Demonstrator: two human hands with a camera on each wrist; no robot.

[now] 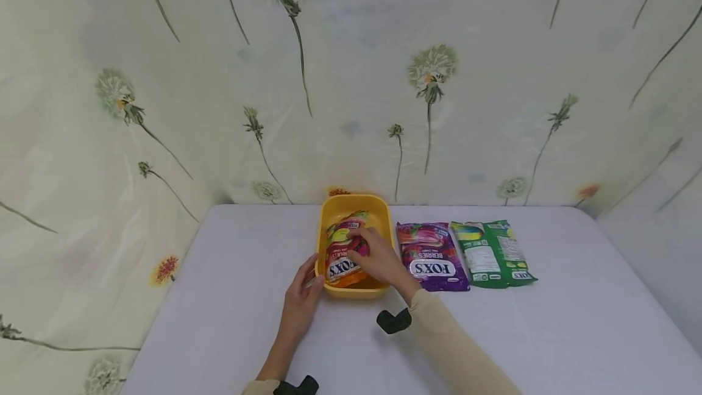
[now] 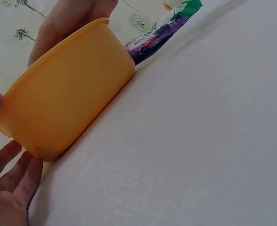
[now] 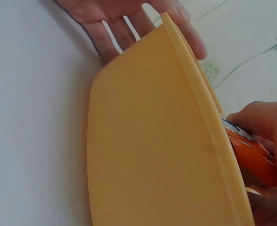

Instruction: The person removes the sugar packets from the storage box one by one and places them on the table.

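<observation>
Orange candy bag (image 1: 342,255) half hidden under right hand (image 1: 378,258) in yellow tub (image 1: 384,215)

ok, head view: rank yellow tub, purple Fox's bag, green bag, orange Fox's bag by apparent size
1. yellow tub
2-3. purple Fox's bag and green bag: look alike, no ranking
4. orange Fox's bag: unsure, partly hidden under the right hand inside the tub

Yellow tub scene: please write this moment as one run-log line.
left hand: steadies yellow tub | right hand: grips orange Fox's bag in tub | purple Fox's bag, green bag: on table
</observation>
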